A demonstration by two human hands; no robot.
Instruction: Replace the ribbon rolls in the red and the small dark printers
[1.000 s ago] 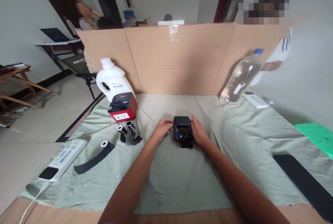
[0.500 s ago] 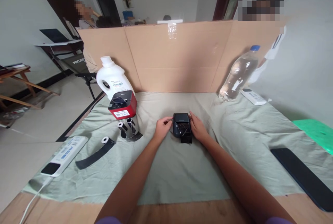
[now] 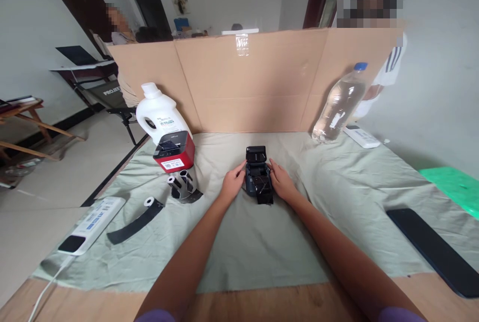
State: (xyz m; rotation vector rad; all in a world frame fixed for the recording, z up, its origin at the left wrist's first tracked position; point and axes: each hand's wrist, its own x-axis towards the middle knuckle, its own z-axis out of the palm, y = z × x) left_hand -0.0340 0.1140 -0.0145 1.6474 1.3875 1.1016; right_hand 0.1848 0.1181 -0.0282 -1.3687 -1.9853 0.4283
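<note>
A small black portable printer (image 3: 258,175) lies on the cloth with its lid (image 3: 256,154) raised at the back. A glossy black strip (image 3: 266,196) hangs over its front edge onto the cloth. My left hand (image 3: 234,181) is closed against the printer's left side, its fingers at the edge. On the opposite side my right hand (image 3: 282,180) grips the right edge, thumb nearest me. What sits inside the printer is too dark to make out.
On the left stand a red and black printer (image 3: 174,150), a white jug (image 3: 160,112), black paper rolls (image 3: 183,190) and a white power strip (image 3: 92,225). To the right are a water bottle (image 3: 340,105) and a dark phone-like slab (image 3: 430,249). A cardboard panel (image 3: 247,87) closes off the back.
The printer's lid has swung up and back, showing its inside. Both hands stay at its sides. The view has shifted slightly.
</note>
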